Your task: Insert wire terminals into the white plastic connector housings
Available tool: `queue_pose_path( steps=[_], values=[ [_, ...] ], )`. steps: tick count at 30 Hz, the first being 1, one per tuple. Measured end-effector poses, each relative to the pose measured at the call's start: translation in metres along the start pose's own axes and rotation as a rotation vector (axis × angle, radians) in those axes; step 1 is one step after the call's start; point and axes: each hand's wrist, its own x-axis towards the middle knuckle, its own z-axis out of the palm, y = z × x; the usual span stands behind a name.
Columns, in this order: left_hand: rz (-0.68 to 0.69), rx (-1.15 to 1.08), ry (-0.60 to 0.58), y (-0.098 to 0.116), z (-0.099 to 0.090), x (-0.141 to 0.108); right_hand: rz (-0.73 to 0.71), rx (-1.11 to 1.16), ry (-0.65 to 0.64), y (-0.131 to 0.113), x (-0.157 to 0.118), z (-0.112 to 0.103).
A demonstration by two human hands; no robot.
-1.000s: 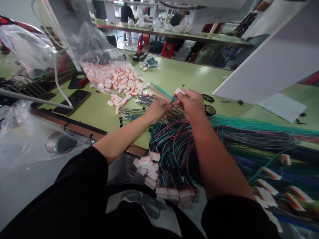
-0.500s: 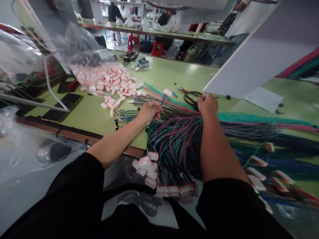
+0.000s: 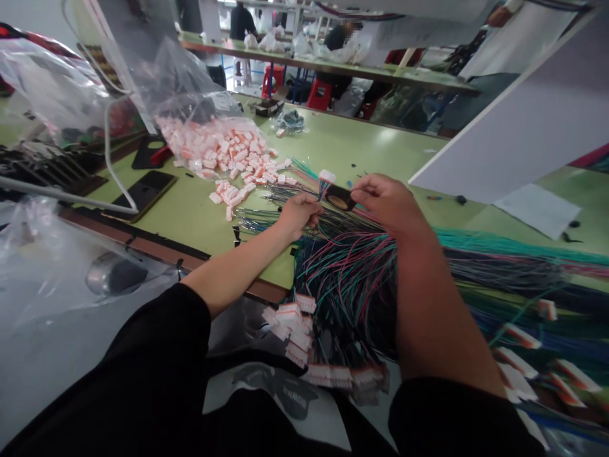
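Note:
My left hand (image 3: 301,217) is closed in a pinch on a small bundle of wires (image 3: 323,190). A white connector (image 3: 327,176) sits at the upper end of that bundle. Close by on the right, my right hand (image 3: 387,202) grips a roll of black tape (image 3: 339,198) by its edge, beside the held wires. Under both hands spreads a thick bundle of green, pink and dark wires (image 3: 352,260). White-and-orange connectors (image 3: 295,327) hang from wire ends at the table's front edge. The scissors are hidden, apparently behind my right hand.
A clear plastic bag (image 3: 190,101) spills a heap of white-and-orange connectors (image 3: 242,152) at the left. Nearby lie a phone (image 3: 145,195) and a white wire frame (image 3: 110,152). A pale panel (image 3: 514,108) slants in from the right. People sit at a bench behind.
My right hand has moved left from beside the scissors and now holds a roll of black tape near the connector. My left hand keeps its pinch on the wires. The view has shifted slightly.

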Motion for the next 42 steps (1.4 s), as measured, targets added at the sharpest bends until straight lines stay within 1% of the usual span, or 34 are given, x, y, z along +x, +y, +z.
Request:
queue_pose_path(
  steps=[2,5,12,16,20,25,29,31,33,35,37,39,42],
  values=[
    [0.005,0.003,0.023,0.0,0.0,0.0,-0.045,-0.032,-0.084,-0.019,-0.006,0.003],
    [0.026,0.023,0.037,0.002,0.001,-0.002,-0.066,-0.105,-0.12,-0.03,-0.01,0.006],
    [0.109,0.135,0.006,0.007,0.005,-0.01,-0.057,-0.172,-0.116,-0.026,-0.008,0.009],
    [0.145,0.159,0.003,0.005,0.005,-0.009,-0.08,-0.179,-0.11,-0.026,-0.009,0.009],
    [0.229,0.177,-0.002,0.001,0.003,-0.006,-0.079,-0.194,-0.124,-0.026,-0.01,0.009],
    [0.24,0.109,0.051,0.004,0.0,-0.002,-0.041,-0.144,-0.216,-0.023,-0.009,0.012],
    [0.252,0.073,0.06,0.011,-0.002,-0.002,-0.058,-0.097,-0.298,-0.026,-0.01,0.015],
    [0.257,0.08,0.06,0.014,-0.002,-0.003,-0.033,-0.123,-0.286,-0.029,-0.011,0.016],
    [0.263,0.091,0.044,0.016,-0.002,-0.005,0.016,-0.184,-0.237,-0.03,-0.011,0.018],
    [0.268,0.099,0.017,0.017,-0.002,-0.007,0.037,-0.226,-0.19,-0.03,-0.011,0.02],
    [0.264,0.103,0.002,0.018,-0.001,-0.008,0.009,-0.231,-0.165,-0.029,-0.01,0.021],
    [0.242,0.102,0.013,0.018,-0.001,-0.009,-0.042,-0.237,-0.157,-0.029,-0.009,0.023],
    [0.164,0.067,0.032,0.019,-0.001,-0.008,-0.087,-0.285,-0.149,-0.031,-0.008,0.026]
  ],
)
